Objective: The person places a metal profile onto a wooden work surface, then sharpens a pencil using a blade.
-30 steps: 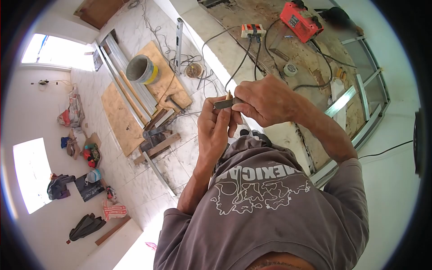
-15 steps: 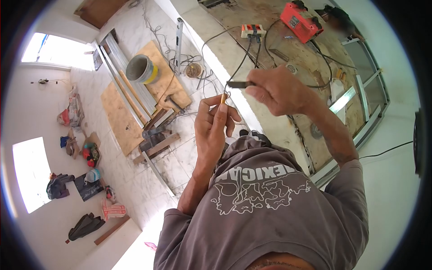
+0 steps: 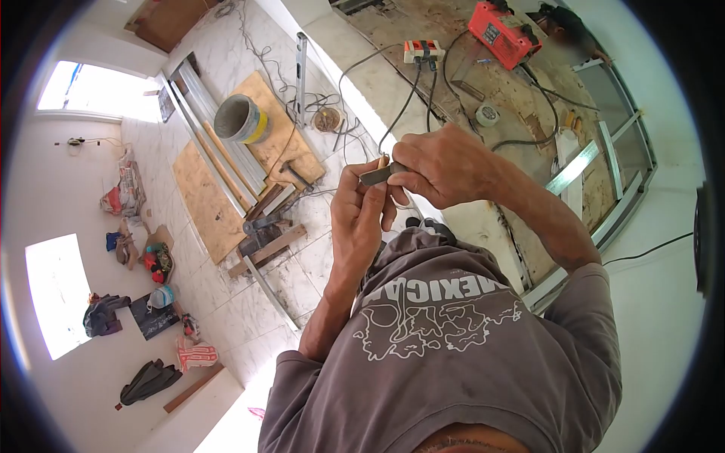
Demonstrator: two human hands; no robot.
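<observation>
My left hand (image 3: 356, 211) is closed in a pinch, with the fingertips up, on a thin yellow pencil (image 3: 384, 161); only its upper end shows. A knife with a dark, flat blade (image 3: 374, 176) is gripped in my right hand (image 3: 447, 167). The blade lies across the pencil at my left fingertips, and its handle is hidden in my right fist. Both hands meet in front of my chest, above the edge of a raised slab.
On the raised slab (image 3: 521, 106) stand a red machine (image 3: 504, 34) and a power outlet box (image 3: 423, 52) with cables. Another person crouches at the far right. A bucket (image 3: 240, 118), metal profiles (image 3: 219, 136) and a hammer (image 3: 297, 176) lie on a board to the left.
My right hand has moved left and down, bringing the blade from above the pencil to across it at my left fingertips. My left hand stays nearly in place.
</observation>
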